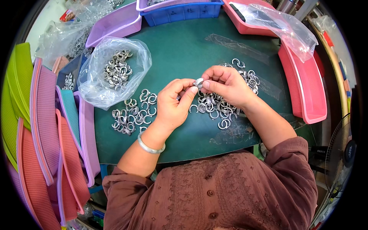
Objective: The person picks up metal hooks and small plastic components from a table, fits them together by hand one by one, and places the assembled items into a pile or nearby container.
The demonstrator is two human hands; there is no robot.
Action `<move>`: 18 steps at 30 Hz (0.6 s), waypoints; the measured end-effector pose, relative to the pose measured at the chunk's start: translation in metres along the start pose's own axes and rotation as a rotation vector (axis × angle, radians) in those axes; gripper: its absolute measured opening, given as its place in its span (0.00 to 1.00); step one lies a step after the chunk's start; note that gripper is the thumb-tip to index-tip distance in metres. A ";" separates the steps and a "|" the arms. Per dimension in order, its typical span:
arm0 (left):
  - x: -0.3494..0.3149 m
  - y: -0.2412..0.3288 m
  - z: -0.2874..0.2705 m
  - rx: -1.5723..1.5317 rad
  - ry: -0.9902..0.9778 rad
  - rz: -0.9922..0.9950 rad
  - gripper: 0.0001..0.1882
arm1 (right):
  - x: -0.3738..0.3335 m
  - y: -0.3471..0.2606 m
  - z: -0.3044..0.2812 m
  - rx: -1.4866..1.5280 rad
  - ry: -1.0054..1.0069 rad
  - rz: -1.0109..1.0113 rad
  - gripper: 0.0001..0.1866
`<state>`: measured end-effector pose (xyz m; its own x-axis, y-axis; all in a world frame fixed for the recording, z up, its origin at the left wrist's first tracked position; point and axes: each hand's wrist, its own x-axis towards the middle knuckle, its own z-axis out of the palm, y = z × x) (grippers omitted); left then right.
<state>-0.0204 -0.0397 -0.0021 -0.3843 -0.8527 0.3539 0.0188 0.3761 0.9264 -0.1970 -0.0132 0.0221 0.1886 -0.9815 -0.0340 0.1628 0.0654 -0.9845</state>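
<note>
The C-shaped metal rings [224,124] are silver-grey, and the tabletop [172,50] is dark green. The shirt [191,191] is brown, with brown embroidered pattern; the bangle [150,149] is whitish, the plastic bin [180,16] is blue.

Blue bin [182,17], pink tray at right [305,86], lime-green baskets [20,76], fan [349,152]

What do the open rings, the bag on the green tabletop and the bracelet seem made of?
Open rings: probably metal, silvery and shiny, with bright highlights.
Bag: apparently thin, clear plastic, judging by its creases and the pieces showing through.
Bracelet: pale, smooth and glossy; perhaps stone or glass, but the look leaves it open.
</note>
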 end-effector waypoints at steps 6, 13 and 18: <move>-0.001 0.006 0.000 -0.232 -0.055 -0.217 0.10 | -0.002 0.003 -0.002 -0.241 0.000 -0.127 0.04; 0.002 0.004 0.001 -0.378 -0.076 -0.362 0.12 | -0.001 0.003 0.001 -0.661 0.088 -0.529 0.03; 0.002 0.007 0.000 -0.501 -0.123 -0.458 0.13 | 0.002 0.001 0.000 -0.903 0.084 -0.771 0.06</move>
<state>-0.0213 -0.0386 0.0046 -0.5568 -0.8270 -0.0775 0.2419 -0.2507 0.9374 -0.1960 -0.0150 0.0216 0.2703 -0.7175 0.6420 -0.5423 -0.6644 -0.5142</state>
